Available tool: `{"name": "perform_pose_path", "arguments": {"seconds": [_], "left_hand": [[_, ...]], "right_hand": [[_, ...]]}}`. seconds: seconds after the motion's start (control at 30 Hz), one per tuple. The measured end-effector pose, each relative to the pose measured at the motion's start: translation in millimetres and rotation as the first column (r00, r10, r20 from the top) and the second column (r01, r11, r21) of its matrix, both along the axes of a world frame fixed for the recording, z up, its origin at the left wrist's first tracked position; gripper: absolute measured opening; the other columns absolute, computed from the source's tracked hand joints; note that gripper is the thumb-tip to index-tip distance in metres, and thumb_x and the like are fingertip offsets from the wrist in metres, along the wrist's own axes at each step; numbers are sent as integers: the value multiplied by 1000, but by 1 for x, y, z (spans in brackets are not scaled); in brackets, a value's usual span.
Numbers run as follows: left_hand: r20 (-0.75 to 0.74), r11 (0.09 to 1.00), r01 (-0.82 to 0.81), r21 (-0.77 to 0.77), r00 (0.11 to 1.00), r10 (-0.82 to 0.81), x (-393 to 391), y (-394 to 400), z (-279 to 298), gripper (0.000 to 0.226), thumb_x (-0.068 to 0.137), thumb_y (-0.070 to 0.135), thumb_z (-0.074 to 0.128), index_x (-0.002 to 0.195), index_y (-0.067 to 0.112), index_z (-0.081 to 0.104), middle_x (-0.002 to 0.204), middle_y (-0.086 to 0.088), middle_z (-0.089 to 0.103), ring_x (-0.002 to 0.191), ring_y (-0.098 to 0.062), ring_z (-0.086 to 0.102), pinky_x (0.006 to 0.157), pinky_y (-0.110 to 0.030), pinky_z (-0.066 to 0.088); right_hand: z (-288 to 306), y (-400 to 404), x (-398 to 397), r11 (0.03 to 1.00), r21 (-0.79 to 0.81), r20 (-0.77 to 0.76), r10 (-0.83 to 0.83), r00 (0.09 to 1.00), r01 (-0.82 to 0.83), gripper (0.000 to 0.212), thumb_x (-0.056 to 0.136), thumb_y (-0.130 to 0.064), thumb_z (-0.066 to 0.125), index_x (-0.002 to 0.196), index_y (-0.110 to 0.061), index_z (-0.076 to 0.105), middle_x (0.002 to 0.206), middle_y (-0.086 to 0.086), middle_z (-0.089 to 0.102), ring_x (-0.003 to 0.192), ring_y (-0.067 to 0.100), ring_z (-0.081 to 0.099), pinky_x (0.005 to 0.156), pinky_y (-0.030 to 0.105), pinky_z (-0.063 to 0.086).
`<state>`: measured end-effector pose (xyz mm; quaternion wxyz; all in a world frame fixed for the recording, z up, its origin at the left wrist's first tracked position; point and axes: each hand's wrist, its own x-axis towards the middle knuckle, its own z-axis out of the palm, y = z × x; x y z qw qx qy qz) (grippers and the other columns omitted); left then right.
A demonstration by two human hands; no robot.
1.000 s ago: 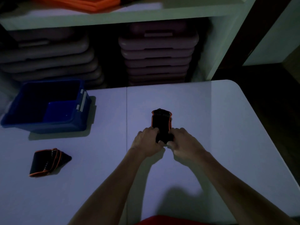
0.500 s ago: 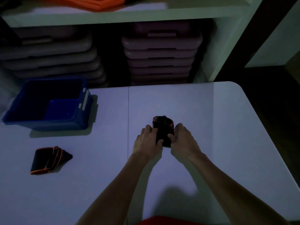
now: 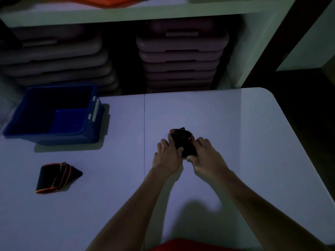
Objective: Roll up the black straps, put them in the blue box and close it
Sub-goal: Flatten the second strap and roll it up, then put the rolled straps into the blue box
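Head cam: strap (image 3: 183,142) btwn both hands (image 3: 188,156).

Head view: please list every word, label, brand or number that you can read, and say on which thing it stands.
None can be read.
Strap in the hands: only orange edging, no letters.
Strap at left: light marks, too small and dark.
Blue box: no label visible.

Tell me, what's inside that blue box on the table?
The blue box looks empty: only its bare blue floor shows at the near right. The rest of the inside is in deep shadow, so something dark lying there could go unseen.
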<state>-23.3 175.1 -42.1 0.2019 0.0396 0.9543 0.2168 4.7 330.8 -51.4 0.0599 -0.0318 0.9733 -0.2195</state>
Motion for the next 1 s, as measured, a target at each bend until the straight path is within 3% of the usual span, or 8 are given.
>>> {"name": "perform_pose_path", "arguments": {"seconds": [0.17,0.33,0.47,0.63,0.73,0.87,0.93,1.0], "left_hand": [[193,853,-459,246,886,421,-4,3,1,56,91,54,49,113,3,51,109,-15,60,90,-29,60,67,-37,49],[440,614,-701,362,710,551,-18,-3,1,65,64,58,70,96,1,66,83,-12,71,67,-24,68,52,-28,53],[487,543,-760,357,647,587,-21,-1,-3,69,56,50,71,104,1,63,92,-15,72,76,-28,71,67,-38,62],[506,503,-774,386,633,586,-14,-2,-2,49,70,29,71,106,-3,63,87,-14,69,73,-27,67,54,-27,50],[533,426,-796,431,605,592,-7,-9,2,40,71,22,73,99,-5,65,77,-13,66,63,-25,64,51,-25,51],[537,359,-796,487,597,595,12,-29,13,26,75,18,74,59,7,56,57,-5,54,51,-18,51,44,-21,38],[536,293,-781,552,602,592,20,-43,22,27,77,14,73,56,8,57,57,-7,57,52,-20,54,49,-25,43],[522,183,-753,632,588,618,24,-62,37,18,80,10,74,65,7,64,59,-6,63,49,-16,60,46,-22,49]], "right_hand": [[9,5,-23,999,-5,165,33,986,-32,30,89,-47,59,103,-21,59,96,0,55,89,22,59,72,41,54],[10,2,-36,993,-88,412,-42,910,85,32,89,-58,55,80,-29,63,82,-2,67,79,22,66,70,36,53],[6,1,-36,979,-104,371,-126,920,176,51,76,-65,69,85,-17,55,89,2,62,84,22,61,68,37,46],[7,-11,-25,963,-207,356,-89,930,172,76,71,-57,77,133,-19,52,121,6,49,120,27,45,96,39,45],[9,-22,-18,947,-280,343,-53,938,156,66,62,-60,71,112,-18,62,106,4,62,101,24,62,71,27,47],[23,-47,-3,886,-401,289,-119,950,233,48,70,-23,88,100,-8,54,89,3,60,68,5,62,47,12,37],[35,-66,3,848,-464,259,-147,955,256,46,71,-9,86,99,-4,50,85,2,55,55,-4,60,42,8,37],[49,-87,2,861,-465,190,-129,973,205,51,71,-17,88,103,-6,50,95,3,52,68,-5,62,48,9,39]]}}
